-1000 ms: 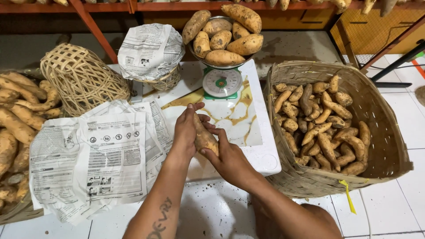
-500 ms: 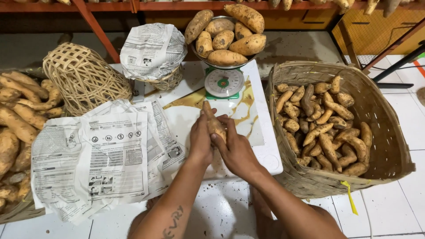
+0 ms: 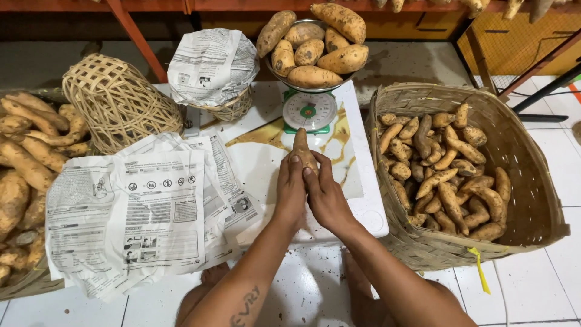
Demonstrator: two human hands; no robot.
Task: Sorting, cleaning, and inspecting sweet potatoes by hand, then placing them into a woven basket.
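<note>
one scale point(image 3: 310, 111), three baskets point(image 3: 118, 100), seven weighed sweet potatoes point(image 3: 315, 76)

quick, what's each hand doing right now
left hand: closed on the sweet potato, held upright.
right hand: closed on the same sweet potato from the other side.

Even, fairly bright light falls from above, with no hard beam. The white table point(image 3: 369, 212) and floor tiles point(image 3: 538, 290) reflect it softly; a mild sheen shows on the near tiles but no blown-out glare. Shadows are short and soft: a faint one under the hands point(image 3: 308, 194), a deeper one inside the right basket point(image 3: 526, 151) along its near wall. The far shelf point(image 3: 181, 24) sits in dim, warm shade. Focus is sharp across the middle. Wide-lens bending curves the edges, and the left heap of tubers point(image 3: 24, 163) looks stretched and slightly soft.
</note>
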